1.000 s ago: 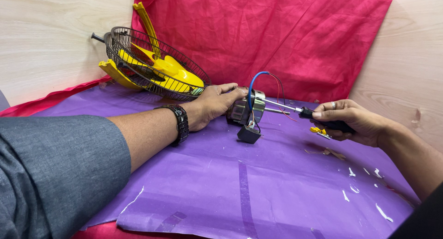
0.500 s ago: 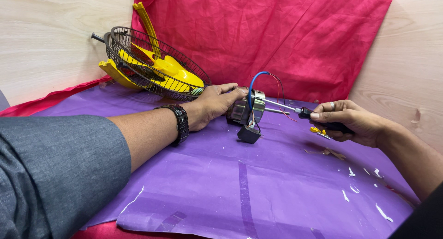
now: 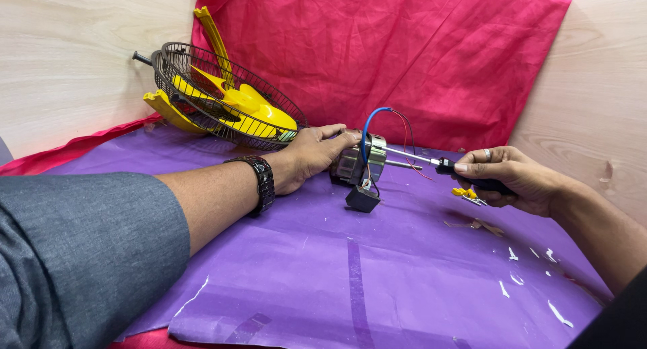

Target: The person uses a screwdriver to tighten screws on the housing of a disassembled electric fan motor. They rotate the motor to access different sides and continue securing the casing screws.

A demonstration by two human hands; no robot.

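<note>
- on the purple sheet (image 3: 350,275), left hand (image 3: 311,155) grips fan motor (image 3: 357,163)
- right hand (image 3: 512,177) clenched around screwdriver (image 3: 441,164), tip at motor
- fan cage (image 3: 222,96) behind

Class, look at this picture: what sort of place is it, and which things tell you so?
Probably a makeshift repair bench: a purple paper sheet over red cloth, plain wooden boards around it, and a small metal fan motor beside a black wire fan guard with yellow blades.

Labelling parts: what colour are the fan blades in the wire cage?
Yellow fan blades, clearest in the head view.
</note>
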